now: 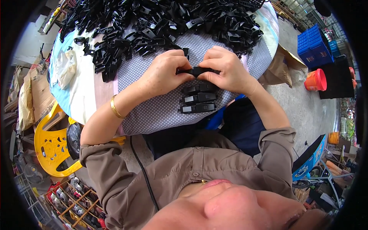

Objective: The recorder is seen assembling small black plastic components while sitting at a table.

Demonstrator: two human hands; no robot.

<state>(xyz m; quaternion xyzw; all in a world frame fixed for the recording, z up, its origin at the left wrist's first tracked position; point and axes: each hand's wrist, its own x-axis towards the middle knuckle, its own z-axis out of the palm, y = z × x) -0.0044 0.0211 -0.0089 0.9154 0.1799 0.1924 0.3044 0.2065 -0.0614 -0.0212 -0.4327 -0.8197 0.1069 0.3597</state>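
My left hand [165, 73] and my right hand [227, 69] meet above the round table, both closed in a pinch. Between their fingertips is a small black plastic part [197, 71], gripped from both ends and partly covered by the fingers. Just below it, nearer my body, several finished-looking black plastic pieces [197, 108] lie in a neat stack of rows, each with a small grey patch at its left end. Another black part [186, 52] shows behind the left hand's fingers. A large heap of loose black plastic parts [153, 28] spreads over the far half of the table.
A dotted grey cloth [153, 119] covers the table. A clear plastic bag [66, 68] lies at its left. Around stand a yellow plastic chair [53, 147], a blue crate [315, 46], a red bucket [316, 80] and a brown paper sack [281, 69]. A dark cable [142, 165] hangs near my body.
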